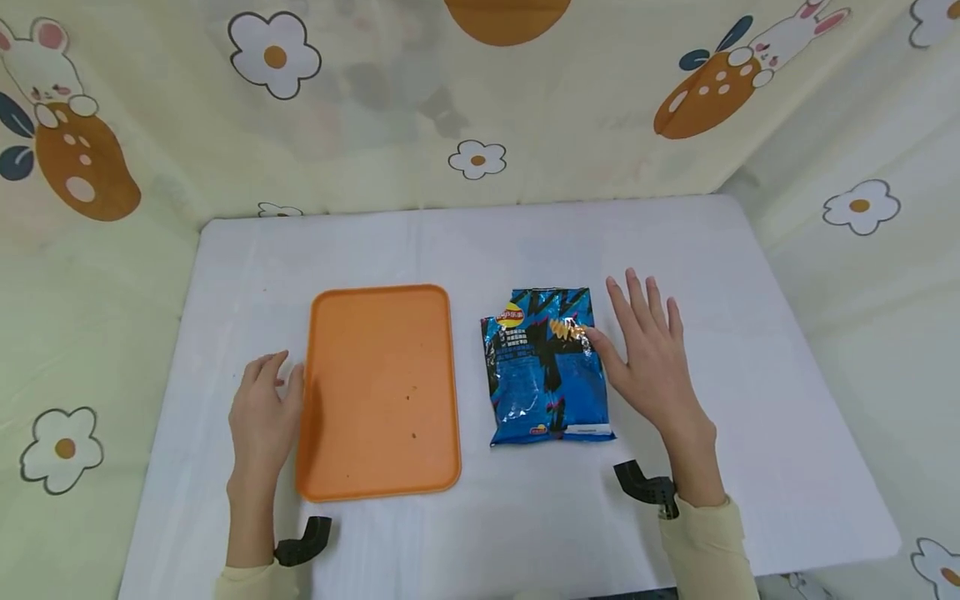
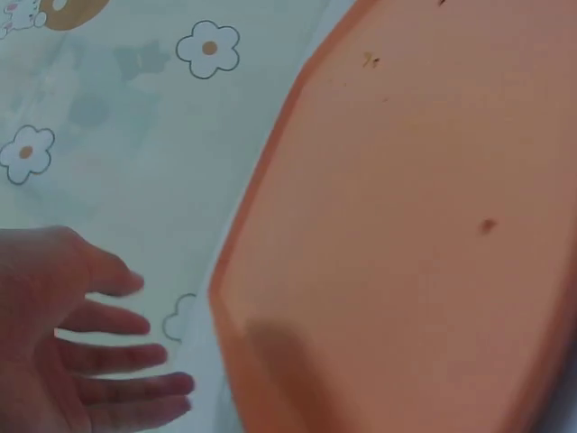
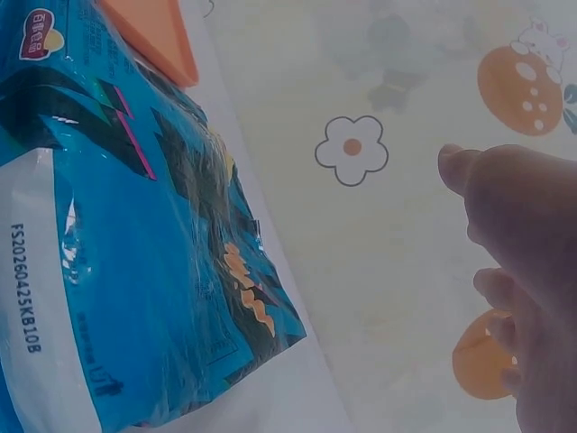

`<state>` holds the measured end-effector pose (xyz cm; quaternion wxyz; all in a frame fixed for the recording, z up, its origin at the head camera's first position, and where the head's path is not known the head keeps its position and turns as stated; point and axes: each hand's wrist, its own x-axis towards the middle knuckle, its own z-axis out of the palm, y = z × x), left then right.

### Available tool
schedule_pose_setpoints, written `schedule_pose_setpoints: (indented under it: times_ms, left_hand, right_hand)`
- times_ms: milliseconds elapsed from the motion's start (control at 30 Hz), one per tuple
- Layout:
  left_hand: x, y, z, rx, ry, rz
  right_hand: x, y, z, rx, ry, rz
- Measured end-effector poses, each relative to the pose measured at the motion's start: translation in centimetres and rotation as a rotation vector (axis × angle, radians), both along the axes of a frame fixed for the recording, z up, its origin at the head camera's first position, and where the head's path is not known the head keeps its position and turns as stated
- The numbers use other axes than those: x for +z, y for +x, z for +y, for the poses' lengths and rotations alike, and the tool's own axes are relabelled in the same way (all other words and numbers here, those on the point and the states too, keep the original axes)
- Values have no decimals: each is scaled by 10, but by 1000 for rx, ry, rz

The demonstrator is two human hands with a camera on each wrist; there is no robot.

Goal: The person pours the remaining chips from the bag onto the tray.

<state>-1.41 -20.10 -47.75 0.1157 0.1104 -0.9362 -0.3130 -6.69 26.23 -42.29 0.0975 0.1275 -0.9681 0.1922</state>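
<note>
A shiny blue snack bag (image 1: 551, 367) with a yellow logo lies on the white table, right of the orange tray (image 1: 378, 333). Its upper left corner looks uneven. My right hand (image 1: 656, 358) is at the bag's right side, fingers straight and spread, the thumb near the bag's edge; whether it touches is unclear. In the right wrist view the bag (image 3: 153, 225) fills the left and the hand (image 3: 532, 262) holds nothing. Beside the tray's left edge, my left hand (image 1: 262, 408) has loosely bent fingers with nothing in them. A few dark crumbs (image 1: 413, 435) dot the tray.
The white table (image 1: 540, 533) extends around the tray and bag. A pale curtain (image 1: 375, 125) printed with flowers and rabbits hangs behind it and at both sides. Black camera mounts (image 1: 303, 542) sit at both wrists.
</note>
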Motion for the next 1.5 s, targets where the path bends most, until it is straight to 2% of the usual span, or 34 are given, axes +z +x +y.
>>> schedule_pose_setpoints:
  times_ms: [67,200,500,667,767,833,1000,1233,1367,1500]
  left_hand:
    - [-5,2,2,24,36,-60]
    - [-12,5,5,43,94,-130]
    - [-21,8,10,113,169,-157]
    - [-24,6,9,114,172,-146]
    - [-23,4,10,111,158,-171]
    - [-22,4,10,109,144,-191]
    - [-20,4,10,108,116,-218]
    - [-22,6,10,121,113,-224]
    - [-21,6,10,122,124,-216]
    - [-20,6,10,123,133,-210]
  right_hand:
    - [0,1,0,0,-3,-1]
    - [-1,1,1,-3,-7,-4]
    - [-8,5,3,-16,-36,-43]
    - [-12,7,5,-31,-72,-14]
    - [-14,9,6,-54,-109,-13]
    - [-16,11,7,-84,-172,-41]
    - [-29,13,11,-217,-444,-162]
    - [-52,19,27,-386,-865,-548]
    - [-65,27,31,-411,-955,-641]
    - [-72,34,25,-445,-888,-668]
